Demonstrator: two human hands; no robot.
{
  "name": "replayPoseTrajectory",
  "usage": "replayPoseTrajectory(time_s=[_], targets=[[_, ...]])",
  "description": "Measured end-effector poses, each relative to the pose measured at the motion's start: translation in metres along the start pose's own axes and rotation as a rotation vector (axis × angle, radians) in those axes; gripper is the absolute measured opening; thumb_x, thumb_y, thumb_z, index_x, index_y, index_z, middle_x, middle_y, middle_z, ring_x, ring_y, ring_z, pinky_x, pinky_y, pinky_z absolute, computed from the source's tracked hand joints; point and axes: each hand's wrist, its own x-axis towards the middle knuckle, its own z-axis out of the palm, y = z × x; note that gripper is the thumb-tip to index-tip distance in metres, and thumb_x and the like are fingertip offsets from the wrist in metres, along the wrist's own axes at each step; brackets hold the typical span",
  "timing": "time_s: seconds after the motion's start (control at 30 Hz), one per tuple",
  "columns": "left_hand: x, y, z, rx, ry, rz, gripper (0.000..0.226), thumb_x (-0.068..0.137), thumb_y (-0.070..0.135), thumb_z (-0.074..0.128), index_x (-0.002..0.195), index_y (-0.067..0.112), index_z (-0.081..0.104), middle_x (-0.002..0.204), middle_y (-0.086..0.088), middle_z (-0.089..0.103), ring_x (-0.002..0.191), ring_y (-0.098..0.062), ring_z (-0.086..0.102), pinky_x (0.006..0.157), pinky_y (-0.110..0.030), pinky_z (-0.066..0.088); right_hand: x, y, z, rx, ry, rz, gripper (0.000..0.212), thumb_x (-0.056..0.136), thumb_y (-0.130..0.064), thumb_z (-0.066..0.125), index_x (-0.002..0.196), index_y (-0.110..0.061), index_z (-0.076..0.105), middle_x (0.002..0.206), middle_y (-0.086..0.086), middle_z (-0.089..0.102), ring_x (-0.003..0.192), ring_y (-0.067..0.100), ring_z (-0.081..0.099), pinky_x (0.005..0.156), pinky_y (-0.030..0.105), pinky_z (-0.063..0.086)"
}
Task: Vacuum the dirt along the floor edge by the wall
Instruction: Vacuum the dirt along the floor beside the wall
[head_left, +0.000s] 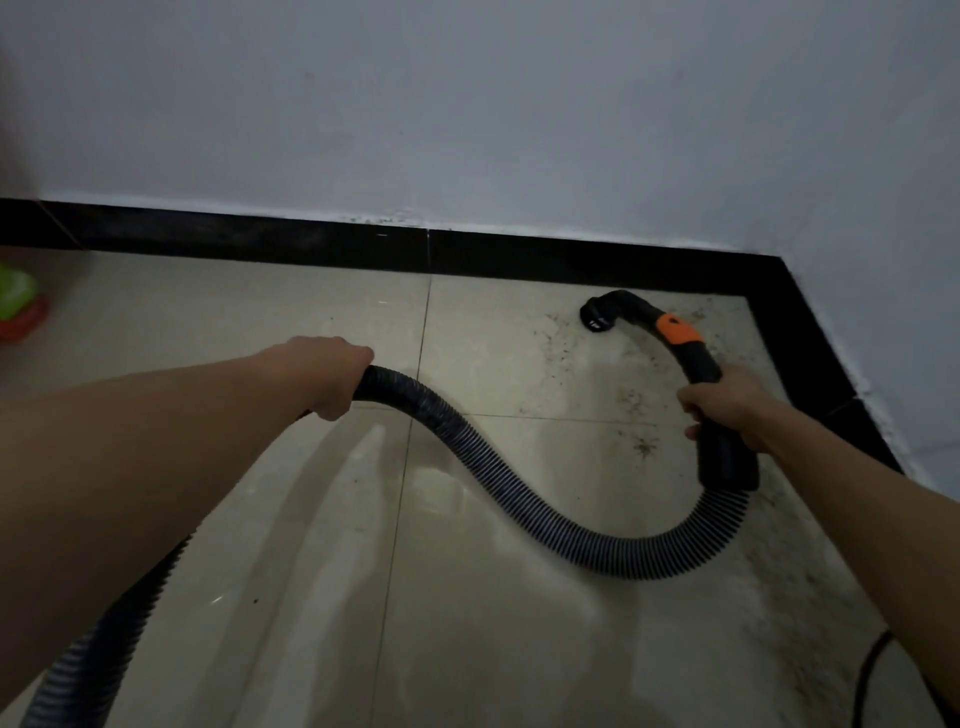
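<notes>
A black ribbed vacuum hose (498, 467) loops across the beige tiled floor. My left hand (332, 371) grips the hose at mid-left. My right hand (727, 408) grips the curved black handle tube, just below its orange collar (675, 328). The open nozzle end (600, 314) hovers at the floor near the black baseboard (571, 262), close to the corner. Dark specks of dirt (641, 444) are scattered over the tiles around the nozzle and along the right wall edge.
The grey wall (467, 104) meets a second wall at the right, forming a corner. A green and red object (18, 306) lies at the far left on the floor. A black cable (872, 670) curves at the bottom right.
</notes>
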Motion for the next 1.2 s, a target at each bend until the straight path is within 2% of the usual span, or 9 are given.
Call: replayPoseTrajectory(time_s=[0.23,0.3,0.4,0.53,0.67,0.77,0.9,1.0,1.2], targets=[[-0.007,-0.012,0.004,0.033,0.024,-0.025,0.048,0.079,0.015,0.065,0.121,0.022,0.044,0.077,0.005,0.040,0.066,-0.012,0.045,0.050,-0.024,0.032,-0.005,-0.012,0.022,-0.027,-0.031,-0.085,0.027,0.080,0.001,0.068,0.104,-0.002,0.055,0.078,0.017,0.060,0.049,0.025,0.061,0.045,0.031,0.054],[-0.011,-0.015,0.006,0.042,0.022,-0.031,0.048,0.079,0.015,0.065,0.121,0.022,0.044,0.077,0.005,0.041,0.068,-0.013,0.047,0.052,-0.025,0.034,-0.006,-0.022,0.029,-0.053,-0.050,-0.115,0.026,0.081,-0.001,0.068,0.103,-0.006,0.055,0.078,0.016,0.062,0.043,0.023,0.063,0.039,0.026,0.051],[-0.015,-0.018,0.009,0.050,0.001,-0.027,0.048,0.078,0.016,0.066,0.120,0.022,0.044,0.078,0.005,0.041,0.073,-0.015,0.050,0.056,-0.026,0.037,-0.004,-0.033,0.036,-0.091,-0.073,-0.143,0.029,0.082,-0.004,0.069,0.105,-0.009,0.052,0.084,0.017,0.064,0.048,0.024,0.065,0.041,0.028,0.052],[-0.015,-0.016,0.010,0.031,-0.005,0.002,0.047,0.077,0.016,0.067,0.118,0.023,0.044,0.078,0.005,0.042,0.071,-0.014,0.050,0.053,-0.025,0.035,-0.003,-0.024,0.023,-0.090,-0.042,-0.098,0.030,0.083,-0.002,0.068,0.109,-0.005,0.053,0.086,0.019,0.063,0.055,0.028,0.064,0.042,0.030,0.052],[-0.011,-0.009,0.006,0.000,-0.001,0.042,0.048,0.076,0.016,0.068,0.117,0.025,0.045,0.078,0.006,0.043,0.068,-0.011,0.047,0.050,-0.023,0.033,-0.009,0.007,-0.010,-0.039,0.002,0.003,0.026,0.081,0.001,0.068,0.103,0.006,0.056,0.073,0.019,0.061,0.048,0.027,0.061,0.045,0.032,0.054],[-0.008,0.005,0.001,0.013,-0.026,0.108,0.049,0.075,0.015,0.069,0.117,0.026,0.046,0.079,0.007,0.043,0.070,-0.011,0.047,0.052,-0.023,0.034,-0.025,0.015,-0.015,-0.098,-0.097,-0.025,0.018,0.081,0.001,0.068,0.095,0.001,0.056,0.068,0.017,0.060,0.046,0.027,0.062,0.048,0.032,0.055],[-0.006,0.022,-0.004,0.080,-0.035,0.163,0.048,0.077,0.013,0.067,0.118,0.024,0.045,0.083,0.005,0.044,0.078,-0.015,0.051,0.059,-0.027,0.039,-0.040,0.009,-0.003,-0.173,-0.113,-0.126,0.021,0.083,-0.003,0.067,0.098,-0.008,0.054,0.078,0.017,0.062,0.049,0.027,0.064,0.044,0.027,0.052],[-0.008,0.020,-0.006,0.098,-0.038,0.168,0.049,0.079,0.013,0.067,0.121,0.024,0.045,0.088,0.004,0.046,0.081,-0.015,0.052,0.062,-0.027,0.040,-0.043,0.002,0.005,-0.226,-0.153,-0.170,0.021,0.082,-0.004,0.067,0.098,-0.007,0.054,0.079,0.017,0.062,0.049,0.025,0.066,0.047,0.029,0.053],[-0.014,0.012,-0.001,0.059,-0.076,0.149,0.049,0.077,0.015,0.069,0.119,0.025,0.046,0.085,0.005,0.046,0.081,-0.015,0.053,0.062,-0.027,0.042,-0.037,0.013,-0.009,-0.178,-0.061,-0.064,0.027,0.084,-0.003,0.068,0.107,-0.001,0.055,0.080,0.019,0.063,0.053,0.030,0.065,0.047,0.032,0.054]])
